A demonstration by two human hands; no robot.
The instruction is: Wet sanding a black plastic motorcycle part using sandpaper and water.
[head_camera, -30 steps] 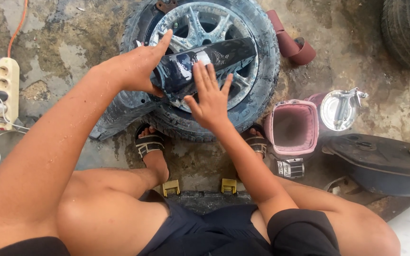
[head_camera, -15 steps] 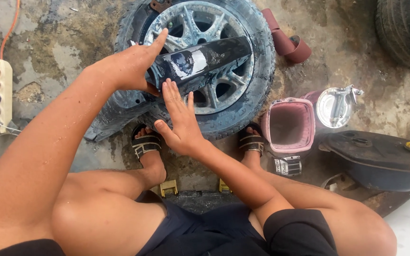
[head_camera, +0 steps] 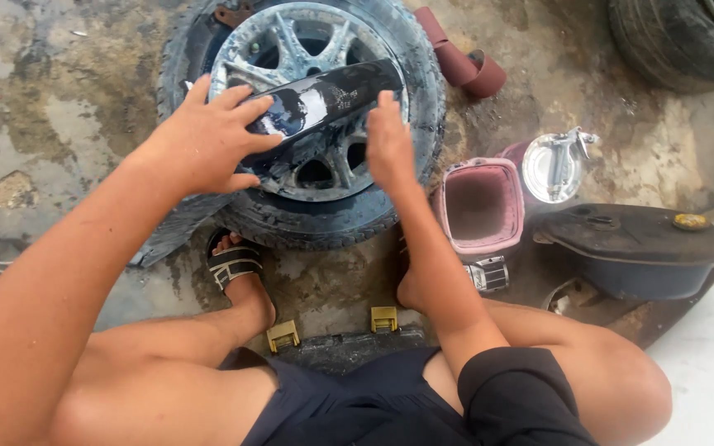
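A glossy black panel (head_camera: 324, 103) is being held across a wheel (head_camera: 307, 116) on wet concrete, its long axis running from lower left up to the right. The left end is being gripped by the left hand (head_camera: 204, 144), fingers curled over it. The right hand (head_camera: 390, 144) is being laid flat and open on the right end, having moved up from the tyre's near edge half a second earlier.

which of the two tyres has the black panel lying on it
The tyre with the silver spoked rim just before the feet; the black panel lies across it. The other tyre, top right, is bare.
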